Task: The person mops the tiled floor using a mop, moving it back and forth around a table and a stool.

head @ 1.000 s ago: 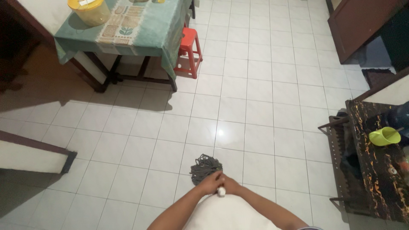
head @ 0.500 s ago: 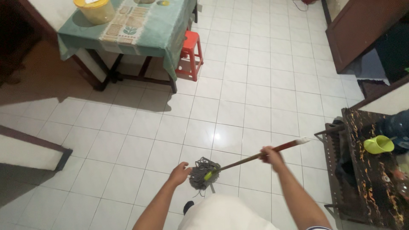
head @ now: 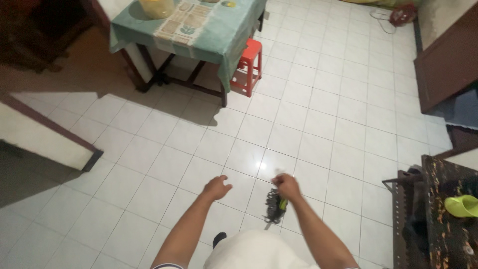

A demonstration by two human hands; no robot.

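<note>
Right hand: fist closed around the top of the mop handle; fingers curled tight, seen from the back of the hand, over the white tiled floor.
Mop: hangs below the right fist, nearly end-on to the camera; dark stringy head with a green collar; the head sits low over the tiles just ahead of the person's body; whether the strands touch the floor I cannot tell.
Left hand: empty, held out over the tiles to the left of the mop, clearly apart from it; fingers loosely bent and slightly parted, gripping nothing.
Table: far ahead on the left, draped in a green cloth with a patterned panel; a yellow tub stands near its edge.
Stool: red plastic, just beside the table's right corner, partly tucked under the cloth.
Dark cabinet top: at the right edge, mottled dark surface; a lime-green scoop-like thing lies on it.
Brown door: upper right, well apart from the hands.
Foot: dark toe shows between the forearms, on the tiles.
</note>
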